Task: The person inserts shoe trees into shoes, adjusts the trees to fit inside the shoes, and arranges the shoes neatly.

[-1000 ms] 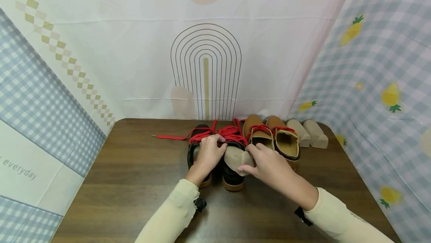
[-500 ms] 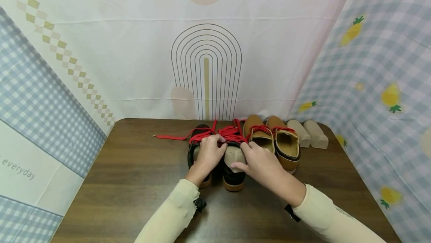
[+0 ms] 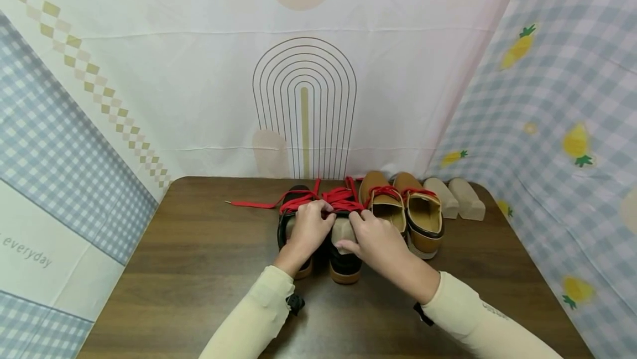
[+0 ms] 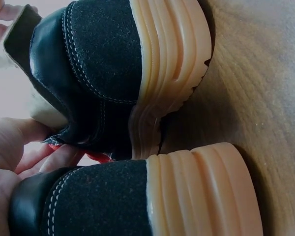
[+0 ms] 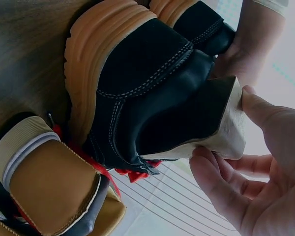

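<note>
- The right-hand black shoe [image 3: 345, 266] has a beige insert [image 3: 342, 230] partly in its opening.
- The person's right hand [image 3: 382, 242], above that shoe, pinches the insert.
- The left hand [image 3: 308, 229] pinches its front rim.
- Brown shoes [image 3: 424, 243] stand right of it.

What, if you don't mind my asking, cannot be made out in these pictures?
Front end of the beige insert: all views, hidden inside the right black shoe.
Middle of the left black shoe: head view, covered by the left hand; left wrist view, partly cut off by the bottom edge.
Dark marking on the right sleeve: head view, too small to read.
</note>
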{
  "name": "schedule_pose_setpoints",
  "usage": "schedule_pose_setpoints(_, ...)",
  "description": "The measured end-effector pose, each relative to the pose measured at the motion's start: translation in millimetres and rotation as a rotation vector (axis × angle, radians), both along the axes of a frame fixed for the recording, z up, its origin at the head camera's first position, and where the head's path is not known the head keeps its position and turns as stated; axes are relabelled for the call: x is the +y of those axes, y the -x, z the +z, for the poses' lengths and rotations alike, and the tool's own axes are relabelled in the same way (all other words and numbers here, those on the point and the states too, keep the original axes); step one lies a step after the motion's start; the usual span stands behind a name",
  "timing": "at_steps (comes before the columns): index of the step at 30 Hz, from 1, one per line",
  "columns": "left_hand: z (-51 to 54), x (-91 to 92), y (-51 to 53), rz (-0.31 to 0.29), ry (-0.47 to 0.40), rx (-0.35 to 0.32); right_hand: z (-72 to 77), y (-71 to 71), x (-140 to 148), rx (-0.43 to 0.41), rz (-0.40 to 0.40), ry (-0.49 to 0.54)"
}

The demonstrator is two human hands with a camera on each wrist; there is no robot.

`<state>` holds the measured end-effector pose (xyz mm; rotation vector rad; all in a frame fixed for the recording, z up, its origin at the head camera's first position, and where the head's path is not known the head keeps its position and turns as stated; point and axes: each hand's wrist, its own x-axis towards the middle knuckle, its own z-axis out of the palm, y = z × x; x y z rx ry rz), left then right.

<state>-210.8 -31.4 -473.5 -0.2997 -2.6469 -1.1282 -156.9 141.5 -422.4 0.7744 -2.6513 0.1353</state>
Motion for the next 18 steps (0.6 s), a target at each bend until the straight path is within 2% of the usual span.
schedule_pose_setpoints(5,0.0,-0.6,-0.3,-0.005,0.001,-0.006,-2.0,0.8,-2.5,0.009,-0.009,-0.024)
schedule_pose_setpoints(11,0.3,-0.6,0.7,-0.003,0.004,-0.009,-0.3,4.0,4.4,-0.038,0.002,0.005)
schedule_pose_setpoints(18,0.3,-0.4,1.0,-0.007,0.010,-0.011,-2.1,15.9,14.6,-0.250,0.166,0.229)
